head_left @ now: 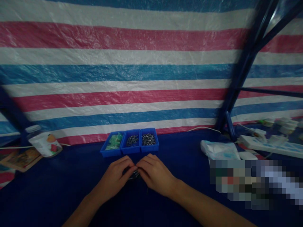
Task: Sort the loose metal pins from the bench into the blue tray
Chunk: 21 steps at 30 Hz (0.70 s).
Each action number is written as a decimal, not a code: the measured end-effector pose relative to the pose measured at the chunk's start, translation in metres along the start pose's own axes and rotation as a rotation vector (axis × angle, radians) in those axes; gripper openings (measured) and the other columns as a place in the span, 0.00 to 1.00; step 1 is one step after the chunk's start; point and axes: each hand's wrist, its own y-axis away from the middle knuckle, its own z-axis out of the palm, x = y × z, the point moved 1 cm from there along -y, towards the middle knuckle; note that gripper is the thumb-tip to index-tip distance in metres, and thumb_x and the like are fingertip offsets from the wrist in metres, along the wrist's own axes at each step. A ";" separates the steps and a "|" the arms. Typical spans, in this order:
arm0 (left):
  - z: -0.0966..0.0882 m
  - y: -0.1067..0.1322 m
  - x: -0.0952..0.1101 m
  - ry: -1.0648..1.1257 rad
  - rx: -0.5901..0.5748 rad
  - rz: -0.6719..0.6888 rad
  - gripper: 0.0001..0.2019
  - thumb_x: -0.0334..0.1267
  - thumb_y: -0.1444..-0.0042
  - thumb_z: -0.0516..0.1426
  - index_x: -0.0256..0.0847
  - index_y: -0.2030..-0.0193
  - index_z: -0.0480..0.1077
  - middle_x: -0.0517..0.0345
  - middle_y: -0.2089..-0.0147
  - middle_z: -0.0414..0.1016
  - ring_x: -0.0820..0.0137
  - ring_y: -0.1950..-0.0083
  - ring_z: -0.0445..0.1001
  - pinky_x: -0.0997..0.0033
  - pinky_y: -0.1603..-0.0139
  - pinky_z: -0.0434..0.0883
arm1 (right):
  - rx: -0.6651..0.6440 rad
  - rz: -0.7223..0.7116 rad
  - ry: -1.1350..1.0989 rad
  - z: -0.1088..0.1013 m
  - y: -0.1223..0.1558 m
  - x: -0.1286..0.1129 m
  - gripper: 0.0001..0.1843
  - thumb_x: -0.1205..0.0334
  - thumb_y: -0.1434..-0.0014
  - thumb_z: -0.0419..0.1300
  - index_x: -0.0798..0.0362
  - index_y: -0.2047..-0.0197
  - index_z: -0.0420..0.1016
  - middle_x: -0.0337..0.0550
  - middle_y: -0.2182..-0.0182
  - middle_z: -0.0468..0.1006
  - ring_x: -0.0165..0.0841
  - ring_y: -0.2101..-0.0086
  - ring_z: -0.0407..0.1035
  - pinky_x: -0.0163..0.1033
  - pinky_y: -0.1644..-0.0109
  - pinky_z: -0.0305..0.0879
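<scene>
My left hand [120,171] and my right hand [153,173] meet at their fingertips just in front of three blue bins. Both are closed, with thumbs and fingers pinched together. Under and between the fingers shows a small group of dark, shiny metal pieces [134,175], partly hidden; what each hand pinches is too small to name. The left bin [107,153] contains green-tinted clear plastic packets [115,141]. Thin metal pins or screws [132,141] fill the middle bin, and similar, denser metal pieces [148,139] lie in the right bin.
On the left stand a clear jar with a label [46,143] and a flat brown packet [22,158]. A white plastic bag [220,149] and a white power strip [270,146] lie right on the blue table [71,186]. Behind rise a striped tarp and a blue metal frame [241,69].
</scene>
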 end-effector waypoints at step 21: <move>-0.007 -0.001 0.013 -0.120 -0.091 -0.060 0.11 0.41 0.34 0.51 0.42 0.64 0.72 0.60 0.64 0.73 0.72 0.64 0.71 0.71 0.63 0.64 | 0.403 0.654 -1.313 -0.014 -0.014 0.020 0.20 0.45 0.50 0.69 0.52 0.65 0.75 0.41 0.69 0.81 0.31 0.70 0.75 0.38 0.62 0.69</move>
